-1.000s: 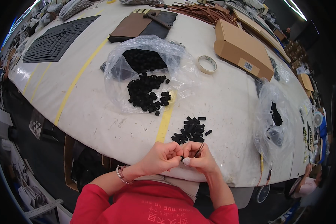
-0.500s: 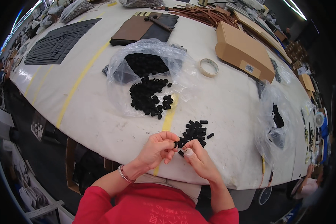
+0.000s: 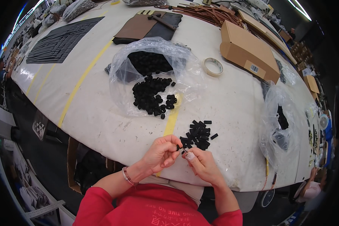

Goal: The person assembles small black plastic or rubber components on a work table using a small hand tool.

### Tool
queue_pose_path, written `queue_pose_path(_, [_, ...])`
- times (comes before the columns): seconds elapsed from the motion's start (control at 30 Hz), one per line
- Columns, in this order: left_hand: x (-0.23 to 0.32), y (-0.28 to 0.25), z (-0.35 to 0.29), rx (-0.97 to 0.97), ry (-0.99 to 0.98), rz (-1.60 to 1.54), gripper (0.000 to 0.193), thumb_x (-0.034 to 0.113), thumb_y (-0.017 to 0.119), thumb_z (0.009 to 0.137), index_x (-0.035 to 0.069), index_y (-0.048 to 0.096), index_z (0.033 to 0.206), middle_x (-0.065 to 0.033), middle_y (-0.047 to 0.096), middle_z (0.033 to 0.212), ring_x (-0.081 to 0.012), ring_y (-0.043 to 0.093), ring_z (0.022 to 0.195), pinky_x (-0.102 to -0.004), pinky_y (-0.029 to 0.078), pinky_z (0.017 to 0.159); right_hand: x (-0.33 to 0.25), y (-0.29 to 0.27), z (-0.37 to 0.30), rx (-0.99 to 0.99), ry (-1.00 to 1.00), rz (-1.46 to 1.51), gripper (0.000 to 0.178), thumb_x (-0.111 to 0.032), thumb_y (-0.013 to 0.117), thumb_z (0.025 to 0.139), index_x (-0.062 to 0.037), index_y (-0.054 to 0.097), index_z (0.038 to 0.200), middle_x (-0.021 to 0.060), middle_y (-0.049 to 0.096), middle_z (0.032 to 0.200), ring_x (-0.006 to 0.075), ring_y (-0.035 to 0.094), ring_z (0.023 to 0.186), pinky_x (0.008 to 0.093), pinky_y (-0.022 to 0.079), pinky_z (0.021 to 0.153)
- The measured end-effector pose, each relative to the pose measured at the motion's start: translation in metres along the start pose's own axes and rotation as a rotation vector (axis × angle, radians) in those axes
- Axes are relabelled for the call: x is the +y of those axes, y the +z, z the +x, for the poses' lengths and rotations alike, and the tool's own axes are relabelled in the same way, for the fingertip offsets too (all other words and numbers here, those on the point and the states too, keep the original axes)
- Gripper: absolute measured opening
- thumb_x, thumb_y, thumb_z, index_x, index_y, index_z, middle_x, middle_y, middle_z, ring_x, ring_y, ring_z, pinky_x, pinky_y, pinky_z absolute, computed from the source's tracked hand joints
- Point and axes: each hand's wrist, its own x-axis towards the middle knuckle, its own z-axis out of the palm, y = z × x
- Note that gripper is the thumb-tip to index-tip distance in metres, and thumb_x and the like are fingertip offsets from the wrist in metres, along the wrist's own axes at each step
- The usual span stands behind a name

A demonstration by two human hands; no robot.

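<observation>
The left hand (image 3: 162, 151) pinches a small black piece (image 3: 178, 147) between thumb and forefinger, above the near edge of the tabletop (image 3: 233, 109); the fingers cover much of it, so its exact shape is hard to make out. The right hand (image 3: 201, 162), a whitish wrap (image 3: 190, 156) on its thumb, has its fingers closed on a thin dark item (image 3: 184, 150) just beside that piece. Most of this item is hidden, and I cannot tell whether the two touch.

Just beyond the right hand lies a pile of short black strips (image 3: 200, 132), its nearest part blocked by the fingers. Farther off, a clear plastic bag (image 3: 118, 81) lies open with black loops (image 3: 148, 94) spilling from its mouth; those deep inside merge into one dark mass. A second plastic bag (image 3: 272, 132) at the right blurs its dark contents.
</observation>
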Motion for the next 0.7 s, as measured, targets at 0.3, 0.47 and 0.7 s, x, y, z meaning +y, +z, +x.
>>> queue_pose_path(0.3, [-0.0007, 0.0030, -0.0011, 0.011, 0.032, 0.015, 0.013, -0.002, 0.042, 0.077, 0.002, 0.052, 0.084, -0.0076, 0.053, 0.056, -0.0092, 0.039, 0.032, -0.0184, 0.027, 0.027, 0.0004, -0.0018, 0.0033, -0.029, 0.037, 0.036, 0.019, -0.018, 0.047, 0.086, -0.0019, 0.057, 0.086, 0.0052, 0.052, 0.052, 0.0105, 0.048, 0.042, 0.0254, 0.037, 0.041])
queue_pose_path(0.47, [-0.0006, 0.0037, -0.0014, 0.049, 0.031, 0.072, 0.014, -0.002, 0.042, 0.075, 0.001, 0.052, 0.085, -0.0103, 0.054, 0.057, -0.0104, 0.039, 0.031, -0.0199, 0.030, 0.028, -0.0019, -0.0032, 0.0043, -0.060, 0.114, 0.066, 0.020, -0.019, 0.047, 0.086, -0.0020, 0.058, 0.087, 0.0040, 0.052, 0.052, 0.0093, 0.048, 0.042, 0.0244, 0.037, 0.040])
queue_pose_path(0.7, [0.0001, 0.0013, -0.0025, 0.030, -0.066, 0.100, 0.013, -0.002, 0.042, 0.073, -0.001, 0.053, 0.080, -0.0078, 0.052, 0.053, -0.0082, 0.038, 0.029, -0.0185, 0.028, 0.027, -0.0019, -0.0077, 0.0060, -0.148, -0.024, 0.037, 0.016, -0.013, 0.048, 0.082, -0.0015, 0.059, 0.084, 0.0049, 0.048, 0.050, 0.0094, 0.044, 0.044, 0.0253, 0.035, 0.043])
